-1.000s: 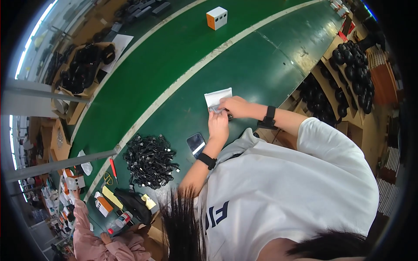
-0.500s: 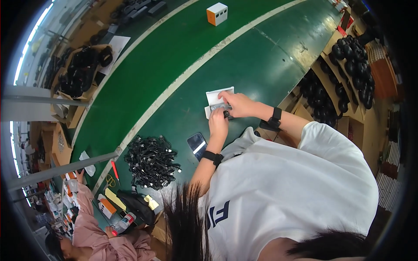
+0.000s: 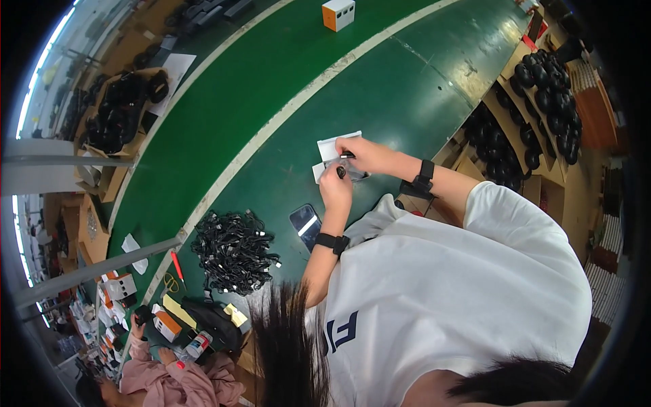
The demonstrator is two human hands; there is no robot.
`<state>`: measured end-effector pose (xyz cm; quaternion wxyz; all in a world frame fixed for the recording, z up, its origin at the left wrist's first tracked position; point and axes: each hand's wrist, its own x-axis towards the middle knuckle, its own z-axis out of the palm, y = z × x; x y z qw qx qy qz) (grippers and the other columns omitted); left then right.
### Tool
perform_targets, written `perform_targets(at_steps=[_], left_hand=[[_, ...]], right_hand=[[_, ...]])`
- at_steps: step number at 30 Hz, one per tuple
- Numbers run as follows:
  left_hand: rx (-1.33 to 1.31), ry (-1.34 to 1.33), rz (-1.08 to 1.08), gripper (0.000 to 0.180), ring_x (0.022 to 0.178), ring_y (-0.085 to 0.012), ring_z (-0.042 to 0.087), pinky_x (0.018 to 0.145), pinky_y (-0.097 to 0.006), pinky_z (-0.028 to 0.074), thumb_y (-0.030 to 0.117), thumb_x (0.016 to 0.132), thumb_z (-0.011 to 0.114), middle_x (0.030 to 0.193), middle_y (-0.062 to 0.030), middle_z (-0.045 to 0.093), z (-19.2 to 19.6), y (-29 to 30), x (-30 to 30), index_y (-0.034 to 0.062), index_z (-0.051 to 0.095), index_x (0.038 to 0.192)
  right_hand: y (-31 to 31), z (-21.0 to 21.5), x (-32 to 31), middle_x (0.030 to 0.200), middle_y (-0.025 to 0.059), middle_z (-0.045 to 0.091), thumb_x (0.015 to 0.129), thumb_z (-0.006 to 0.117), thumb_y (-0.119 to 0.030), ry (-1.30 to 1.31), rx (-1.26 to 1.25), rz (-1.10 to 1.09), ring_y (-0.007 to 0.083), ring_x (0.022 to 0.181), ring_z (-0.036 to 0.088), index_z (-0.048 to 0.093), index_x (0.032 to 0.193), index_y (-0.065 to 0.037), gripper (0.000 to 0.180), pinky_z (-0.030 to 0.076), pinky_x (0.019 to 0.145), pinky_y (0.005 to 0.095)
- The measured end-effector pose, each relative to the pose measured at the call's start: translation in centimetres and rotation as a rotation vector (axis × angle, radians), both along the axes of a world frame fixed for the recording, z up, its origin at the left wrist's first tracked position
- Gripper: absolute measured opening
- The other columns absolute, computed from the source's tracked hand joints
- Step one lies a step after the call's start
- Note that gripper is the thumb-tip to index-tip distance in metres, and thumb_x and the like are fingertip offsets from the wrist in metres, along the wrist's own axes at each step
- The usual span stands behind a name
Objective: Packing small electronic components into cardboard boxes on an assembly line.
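An opened white box [image 3: 328, 148] lies on the green table in front of me, its lid flap raised at the far side. My left hand [image 3: 335, 188] is closed at the box's near edge, gripping a small black piece [image 3: 341, 172]. Over the box, my right hand [image 3: 369, 156] pinches another small black piece [image 3: 348, 154]. Whether the two pieces belong to one thing cannot be made out. Something greyish, partly hidden by my hands, shows inside the box. Left of my left forearm lies a dark phone [image 3: 306, 224].
A heap of black cables [image 3: 234, 252] lies to the left. Beyond it are red-handled scissors or a similar tool [image 3: 178, 266] and a bottle [image 3: 198, 344]. An orange-and-white box [image 3: 339, 15] stands far off on a green strip. At lower left sits a co-worker in pink [image 3: 173, 383].
My hands have parted slightly, and a black piece now shows in each. The co-worker's arm has drawn back from the table, with a dark object in the hand. The view has shifted a little.
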<state>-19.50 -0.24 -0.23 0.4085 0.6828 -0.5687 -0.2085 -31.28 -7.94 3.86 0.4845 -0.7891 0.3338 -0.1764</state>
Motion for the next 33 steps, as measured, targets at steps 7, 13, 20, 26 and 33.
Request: perform_targets(at_steps=[7, 13, 20, 26, 33], left_hand=[[0.107, -0.011, 0.003, 0.003, 0.066, -0.0373, 0.053, 0.057, -0.044, 0.042, 0.0, 0.068, 0.055, 0.067, -0.0184, 0.054, 0.9, 0.7, -0.4, -0.0009, 0.052, 0.068], [-0.18, -0.121, -0.061, 0.007, 0.065, -0.0329, 0.053, 0.058, -0.038, 0.042, -0.003, 0.068, 0.058, 0.07, -0.0168, 0.053, -0.1, 1.1, 0.2, -0.0024, 0.052, 0.069], [-0.071, 0.068, 0.002, 0.012, 0.07, -0.0303, 0.054, 0.059, -0.036, 0.043, -0.002, 0.069, 0.06, 0.081, -0.0148, 0.057, 0.8, 0.9, 0.2, -0.0025, 0.051, 0.076], [-0.075, -0.086, -0.076, 0.012, 0.08, -0.0289, 0.055, 0.068, -0.038, 0.047, -0.004, 0.065, 0.057, 0.104, -0.0086, 0.058, 0.1, 1.3, 0.5, 0.0001, 0.053, 0.076], [0.02, -0.28, -0.196, 0.014, 0.09, -0.0276, 0.051, 0.069, -0.037, 0.047, -0.003, 0.065, 0.057, 0.101, -0.0106, 0.059, 1.1, 1.2, 0.2, -0.0017, 0.057, 0.078]], right_hand=[[1.1, -1.7, 1.3, 0.084, 0.0116, 0.051, 0.067, 0.055, 0.004, -0.028, -0.254, -0.012, 0.0258, 0.082, 0.051, 0.053, 0.081, -0.001, 0.015, 0.043, 0.067, 0.032], [1.0, -2.6, 1.4, 0.088, 0.0104, 0.049, 0.067, 0.055, 0.002, 0.065, -0.424, 0.025, 0.0271, 0.086, 0.048, 0.056, 0.082, -0.001, 0.015, 0.043, 0.07, 0.0336], [0.9, -2.1, -0.5, 0.084, 0.0132, 0.056, 0.069, 0.051, 0.001, 0.056, -0.341, 0.006, 0.0299, 0.084, 0.053, 0.059, 0.084, -0.002, 0.017, 0.044, 0.07, 0.0374], [1.3, -2.0, 0.1, 0.076, 0.0156, 0.058, 0.069, 0.051, 0.004, 0.168, -0.251, -0.052, 0.0321, 0.071, 0.057, 0.058, 0.087, -0.001, 0.02, 0.045, 0.064, 0.038], [2.4, -1.2, -0.6, 0.082, 0.0155, 0.058, 0.07, 0.051, 0.004, 0.169, -0.096, -0.072, 0.0306, 0.077, 0.057, 0.057, 0.091, -0.002, 0.022, 0.045, 0.067, 0.0364]])
